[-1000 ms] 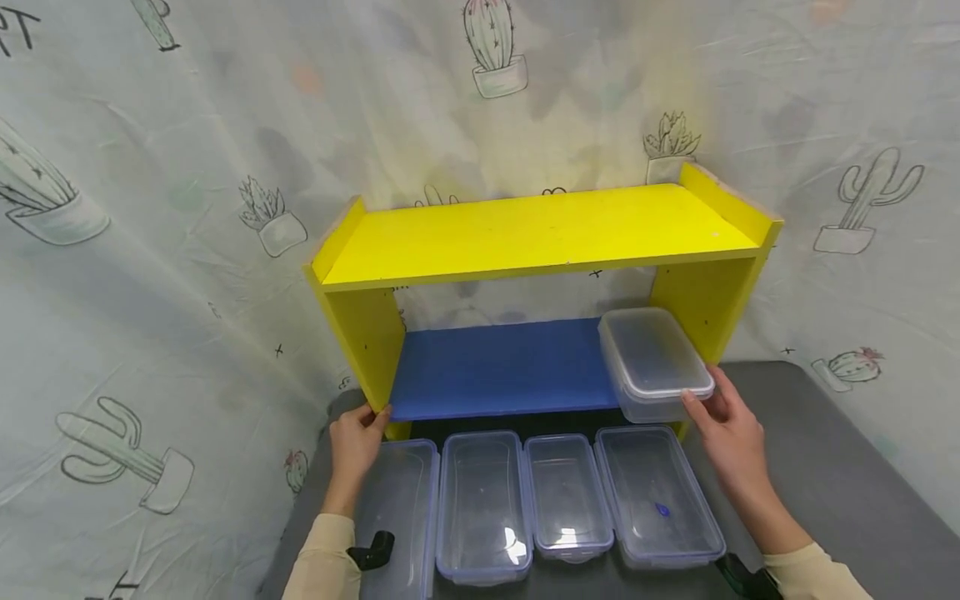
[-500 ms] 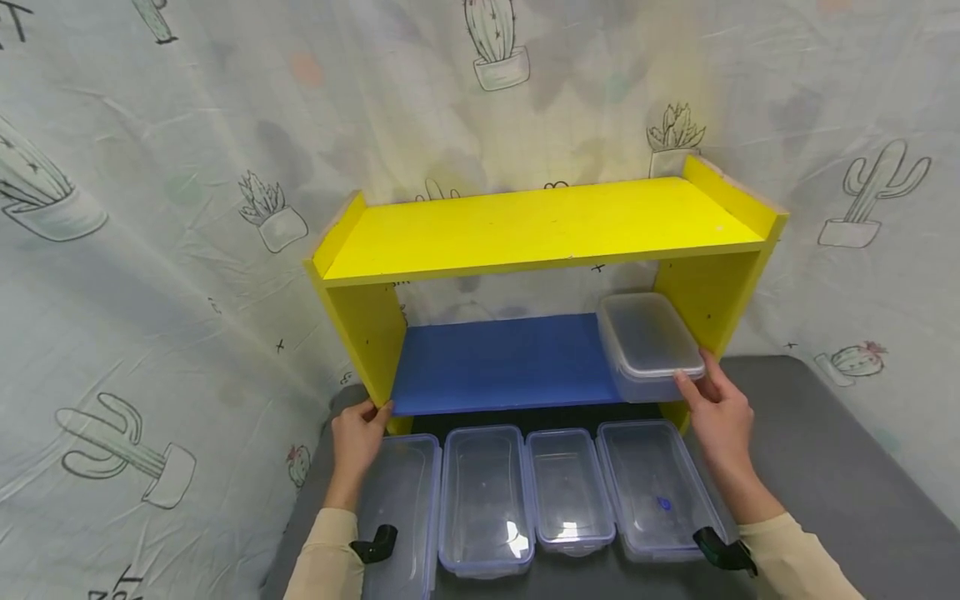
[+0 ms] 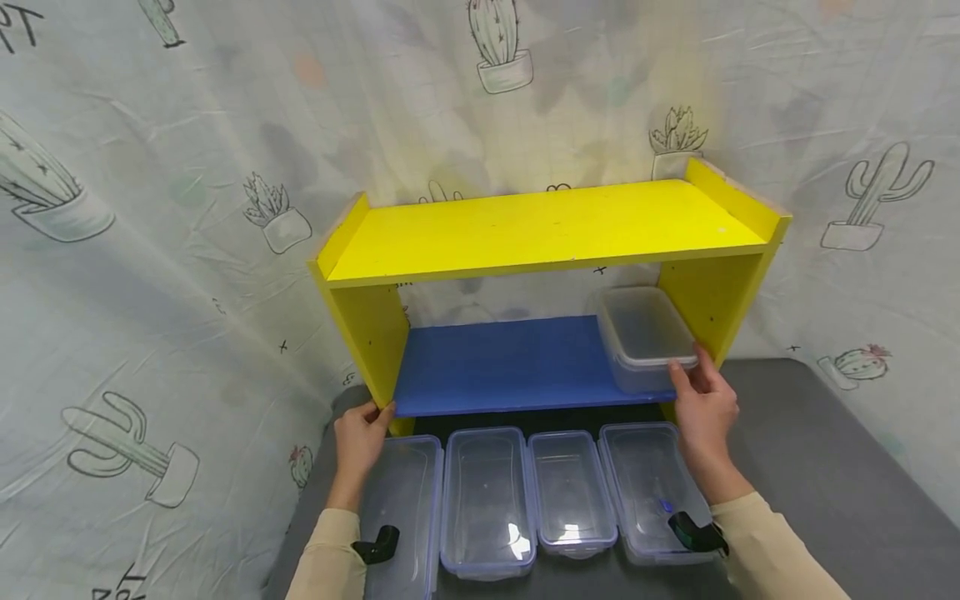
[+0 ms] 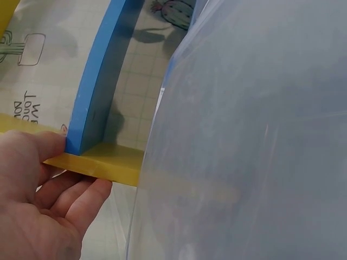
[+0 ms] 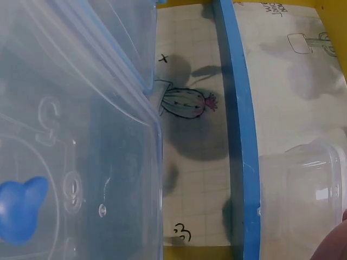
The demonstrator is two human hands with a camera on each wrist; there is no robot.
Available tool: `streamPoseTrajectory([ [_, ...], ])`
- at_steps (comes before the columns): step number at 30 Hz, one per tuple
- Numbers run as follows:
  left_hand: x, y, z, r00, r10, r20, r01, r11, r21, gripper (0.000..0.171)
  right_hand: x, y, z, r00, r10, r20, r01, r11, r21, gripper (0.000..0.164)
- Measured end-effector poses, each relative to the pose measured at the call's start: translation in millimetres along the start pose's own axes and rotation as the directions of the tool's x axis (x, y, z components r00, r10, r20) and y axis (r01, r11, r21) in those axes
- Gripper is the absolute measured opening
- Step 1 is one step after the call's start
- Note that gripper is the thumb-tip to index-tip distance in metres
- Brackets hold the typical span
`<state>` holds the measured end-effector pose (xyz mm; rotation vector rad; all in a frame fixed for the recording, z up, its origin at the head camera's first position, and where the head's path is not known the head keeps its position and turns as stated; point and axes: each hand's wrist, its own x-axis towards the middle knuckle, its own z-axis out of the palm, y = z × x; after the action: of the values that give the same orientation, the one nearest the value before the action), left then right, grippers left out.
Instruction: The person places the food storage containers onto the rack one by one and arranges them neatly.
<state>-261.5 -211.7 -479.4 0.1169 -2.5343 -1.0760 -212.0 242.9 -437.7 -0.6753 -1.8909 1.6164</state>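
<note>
On the blue shelf board [image 3: 502, 367], at its right end, stands a clear plastic food container [image 3: 648, 325] with a lid. My right hand [image 3: 705, 408] holds its front right corner, thumb on the front and fingers along the right side. In the right wrist view the container [image 5: 301, 200] shows behind the blue board edge, with only a bit of a fingertip at the corner. My left hand [image 3: 360, 437] grips the front edge of the yellow side panel [image 3: 367, 346]. The left wrist view shows the thumb on one face of that panel [image 4: 116, 165] and fingers on the other.
Several clear lidded containers [image 3: 487, 500] lie in a row on the dark grey table [image 3: 810, 450] before the shelf unit. The rightmost container [image 3: 648, 475] has a small blue piece. Above the blue board runs a yellow top board [image 3: 540, 229]. A cactus-print sheet [image 3: 187, 292] hangs behind.
The held container has moved back onto the blue board, and my right hand has gone forward and a little left with it. My left hand stays on the panel.
</note>
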Motion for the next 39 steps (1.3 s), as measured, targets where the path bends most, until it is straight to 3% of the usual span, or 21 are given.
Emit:
streamPoseTrajectory([
  [8, 2.3, 1.9, 3.6, 1.0, 0.019, -0.006, -0.019, 1.0, -0.003, 0.024, 6.4, 0.2, 3.1, 1.0, -0.007, -0.009, 0.006, 1.0, -0.019, 0.052],
  [19, 1.2, 1.5, 9.8, 1.0, -0.002, 0.027, 0.003, 0.999, -0.047, 0.023, 2.9, 4.8, -7.5, 0.995, 0.061, 0.077, -0.075, 0.979, 0.191, 0.057],
  [26, 1.9, 2.4, 10.0, 1.0, 0.01, 0.007, -0.01, 0.999, -0.049, 0.022, -9.5, 3.7, -30.0, 0.989, 0.08, 0.121, -0.094, 0.989, 0.111, 0.058],
  [34, -4.0, -0.5, 3.4, 1.0, -0.025, -0.017, 0.024, 0.999, -0.041, 0.021, -12.4, 13.4, -42.1, 0.993, 0.037, 0.116, -0.059, 0.98, 0.192, 0.04],
  [37, -2.0, -0.7, 2.7, 1.0, -0.006, -0.018, 0.005, 0.999, -0.035, 0.021, -12.2, 18.9, -49.4, 0.986, 0.02, 0.164, -0.053, 0.979, 0.197, 0.036],
  [39, -1.2, -1.3, 2.4, 1.0, 0.001, -0.026, -0.002, 1.0, -0.031, 0.02, -12.3, 22.8, -54.1, 0.976, 0.025, 0.216, -0.055, 0.989, 0.137, 0.038],
])
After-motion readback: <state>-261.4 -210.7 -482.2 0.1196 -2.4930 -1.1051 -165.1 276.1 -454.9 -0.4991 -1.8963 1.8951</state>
